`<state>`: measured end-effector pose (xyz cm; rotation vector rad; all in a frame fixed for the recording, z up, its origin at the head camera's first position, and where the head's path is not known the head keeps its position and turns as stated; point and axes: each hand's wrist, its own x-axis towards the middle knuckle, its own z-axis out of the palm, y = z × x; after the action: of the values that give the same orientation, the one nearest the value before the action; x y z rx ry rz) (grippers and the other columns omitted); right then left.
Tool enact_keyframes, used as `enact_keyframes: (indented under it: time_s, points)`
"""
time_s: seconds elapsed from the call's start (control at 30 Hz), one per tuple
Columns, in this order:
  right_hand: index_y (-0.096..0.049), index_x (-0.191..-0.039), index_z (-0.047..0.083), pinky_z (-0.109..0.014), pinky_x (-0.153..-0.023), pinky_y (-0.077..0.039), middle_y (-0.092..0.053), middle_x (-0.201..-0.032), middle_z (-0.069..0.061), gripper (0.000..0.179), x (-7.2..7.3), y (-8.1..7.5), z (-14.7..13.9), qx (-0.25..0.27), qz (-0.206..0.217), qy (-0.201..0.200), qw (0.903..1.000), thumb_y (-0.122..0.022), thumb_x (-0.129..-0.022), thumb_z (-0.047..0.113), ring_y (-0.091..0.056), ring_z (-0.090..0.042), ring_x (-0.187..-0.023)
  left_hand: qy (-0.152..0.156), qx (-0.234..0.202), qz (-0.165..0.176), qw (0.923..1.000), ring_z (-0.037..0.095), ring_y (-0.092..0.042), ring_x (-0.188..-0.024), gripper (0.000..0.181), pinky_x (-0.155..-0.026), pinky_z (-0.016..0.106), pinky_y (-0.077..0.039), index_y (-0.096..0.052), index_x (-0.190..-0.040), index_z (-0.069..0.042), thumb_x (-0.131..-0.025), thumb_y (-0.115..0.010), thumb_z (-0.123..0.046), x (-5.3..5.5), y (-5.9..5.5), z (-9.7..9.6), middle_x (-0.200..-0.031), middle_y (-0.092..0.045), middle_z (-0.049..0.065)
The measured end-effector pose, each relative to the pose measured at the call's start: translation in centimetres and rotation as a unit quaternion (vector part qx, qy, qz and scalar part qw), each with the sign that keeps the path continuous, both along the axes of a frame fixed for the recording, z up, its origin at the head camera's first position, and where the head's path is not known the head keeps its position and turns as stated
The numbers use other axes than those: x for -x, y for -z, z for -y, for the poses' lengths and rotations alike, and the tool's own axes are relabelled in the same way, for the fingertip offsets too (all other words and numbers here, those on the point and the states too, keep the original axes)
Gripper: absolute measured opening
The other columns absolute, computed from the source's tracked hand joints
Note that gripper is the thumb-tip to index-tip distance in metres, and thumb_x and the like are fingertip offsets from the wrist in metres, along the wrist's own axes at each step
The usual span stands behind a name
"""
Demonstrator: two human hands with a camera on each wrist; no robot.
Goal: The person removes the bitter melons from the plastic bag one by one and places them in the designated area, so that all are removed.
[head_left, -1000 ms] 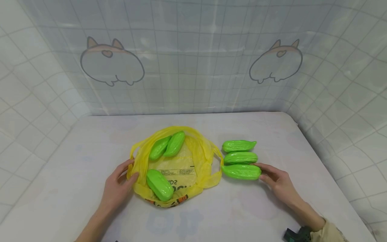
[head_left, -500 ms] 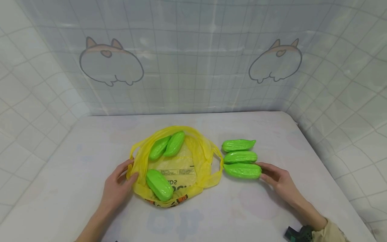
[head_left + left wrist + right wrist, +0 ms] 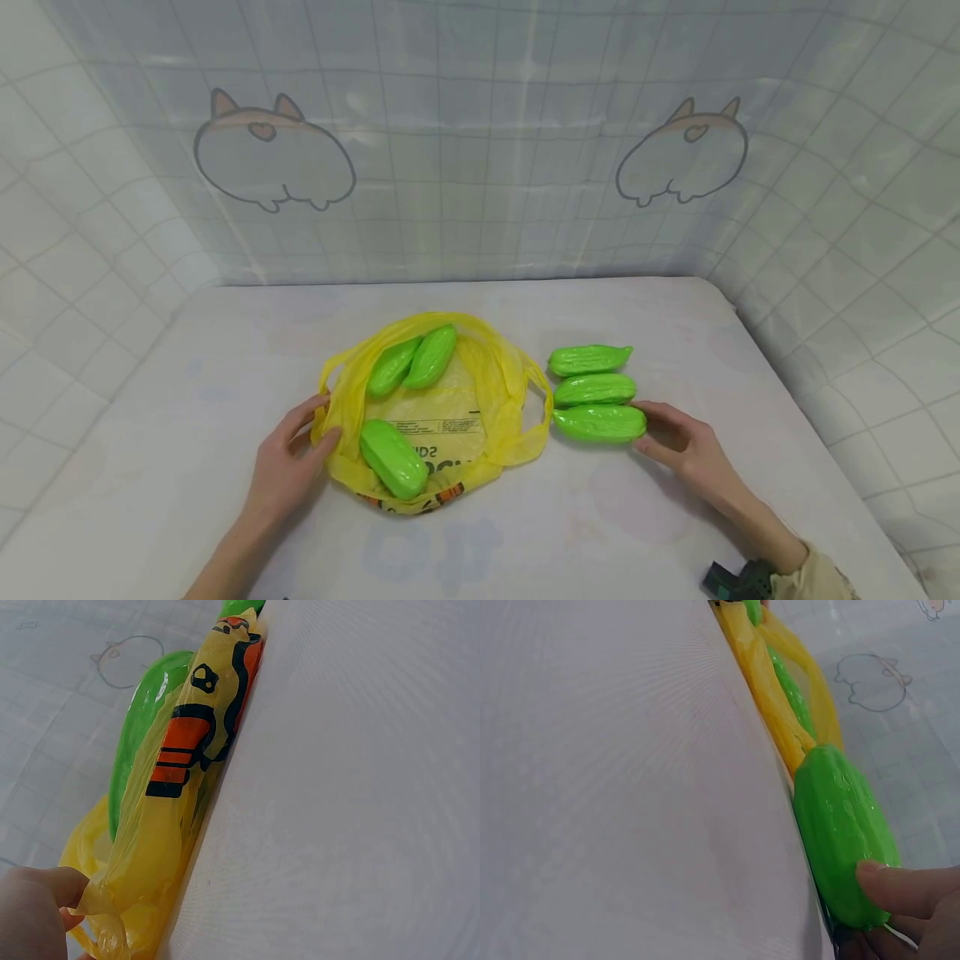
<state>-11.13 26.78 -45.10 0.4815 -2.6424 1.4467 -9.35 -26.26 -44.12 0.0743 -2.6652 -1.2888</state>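
Yellow plastic bag (image 3: 516,433), one: lying open on a pale table (image 3: 600,525). Contents, three green items: a touching pair of vegetables (image 3: 432,358) is resting towards the back; a single vegetable (image 3: 393,460) is lying aslant at the front left. Just right of the bag, side by side: a far vegetable (image 3: 590,359), a middle vegetable (image 3: 596,389), a near vegetable (image 3: 600,424). Left hand (image 3: 285,467): thumb and fingers are pinching the bag's left edge. Right hand (image 3: 697,454): thumb and fingers are curving round the near vegetable's right end.
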Motion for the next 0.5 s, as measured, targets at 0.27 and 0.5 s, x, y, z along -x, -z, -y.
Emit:
enact_keyframes:
  time_s: [0.27,0.5]
  points:
    - [-0.061,-0.133,0.012,-0.009,-0.098,-0.044,-0.064,-0.13,-0.008,0.049,0.13,0.06,0.02,0.01,-0.014,0.003,0.9999,-0.076,-0.087,0.007,-0.057,0.005,-0.116,0.002,-0.001,-0.004,1.0,0.033,-0.05,-0.131,0.049,-0.089,-0.006,-0.032,-0.052,-0.143,-0.011,-0.098,-0.065,-0.026,-0.08,-0.08,-0.05,-0.15,-0.048,0.013]
    - [-0.061,-0.132,0.012,-0.01,-0.099,-0.045,-0.063,-0.129,-0.006,0.049,0.21,0.32,-0.06,0.022,-0.008,0.006,0.9997,-0.078,-0.086,0.008,-0.057,0.003,-0.117,0.004,-0.002,-0.009,0.9999,0.033,-0.05,-0.13,0.049,-0.089,-0.006,-0.032,-0.052,-0.143,-0.011,-0.098,-0.065,-0.025,-0.02,0.08,-0.04,-0.15,-0.049,0.013]
